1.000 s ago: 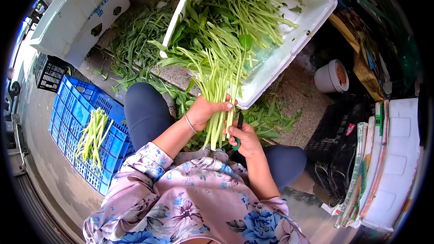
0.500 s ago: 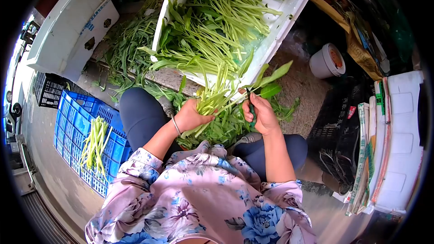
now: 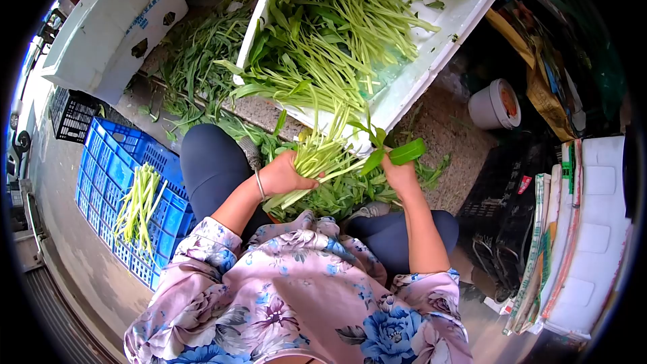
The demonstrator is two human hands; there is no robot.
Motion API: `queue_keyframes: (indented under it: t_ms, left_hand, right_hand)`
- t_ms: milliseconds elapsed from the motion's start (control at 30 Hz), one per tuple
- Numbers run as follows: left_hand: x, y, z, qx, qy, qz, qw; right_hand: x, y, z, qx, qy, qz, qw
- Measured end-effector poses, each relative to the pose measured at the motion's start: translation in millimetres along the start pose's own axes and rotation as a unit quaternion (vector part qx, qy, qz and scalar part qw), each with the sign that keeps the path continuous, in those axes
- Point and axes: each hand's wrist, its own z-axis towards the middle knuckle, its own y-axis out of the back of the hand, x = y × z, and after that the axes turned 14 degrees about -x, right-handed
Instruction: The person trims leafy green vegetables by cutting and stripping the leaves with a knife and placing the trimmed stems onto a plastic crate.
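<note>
My left hand (image 3: pixel 284 174) is closed around a bunch of pale green water spinach stems (image 3: pixel 322 155), their cut ends pointing toward my lap. Just right of it, the fingers of my right hand (image 3: pixel 402 176) pinch a leafy sprig (image 3: pixel 376 147) whose broad leaf sticks out to the right. The small green-handled blade seen earlier in that hand is hidden now. Beyond both hands, a white foam box (image 3: pixel 441 67) holds a heap of water spinach (image 3: pixel 337 47). Loose leaves (image 3: pixel 354 197) lie on the ground below my hands, between my knees.
At left, a bundle of trimmed stems (image 3: pixel 140 207) rests on an upturned blue crate (image 3: pixel 176 219). More greens (image 3: pixel 202 71) lie left of the foam box, near a white foam panel (image 3: pixel 101 34). A white bucket (image 3: pixel 488 108), black crates (image 3: pixel 495 209) and stacked white foam (image 3: pixel 593 229) stand right.
My right hand has turned and moved slightly right and down, its sprig now lower. The blade has gone out of sight. My left hand keeps hold of the bunch, and the view has shifted slightly.
</note>
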Motion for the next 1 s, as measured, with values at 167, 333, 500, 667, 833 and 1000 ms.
queue_keyframes:
  t_ms: [167,333,500,667,833,1000]
  left_hand:
    - [-11.3,20.6,-2.4,-0.114,0.077,-0.351,0.926]
    - [-14.3,27.9,9.6,-0.234,0.016,-0.506,0.830]
    - [-0.4,35.0,15.0,-0.261,0.034,-0.506,0.822]
    - [-7.3,36.8,14.7,-0.277,0.028,-0.524,0.805]
    - [-4.5,36.2,14.0,-0.312,0.061,-0.505,0.802]
    - [-4.4,30.9,15.6,-0.269,0.066,-0.500,0.821]
  right_hand:
    - [39.7,30.8,-7.0,0.234,-0.024,-0.497,0.835]
    - [57.8,6.6,24.5,0.223,0.039,-0.405,0.886]
    - [17.6,-98.8,93.6,0.012,0.174,-0.241,0.955]
    - [-6.7,-169.7,124.0,-0.084,0.300,-0.225,0.923]
    - [18.6,-147.9,135.0,-0.087,0.252,-0.229,0.936]
    - [63.2,-102.1,102.5,-0.091,0.051,0.085,0.991]
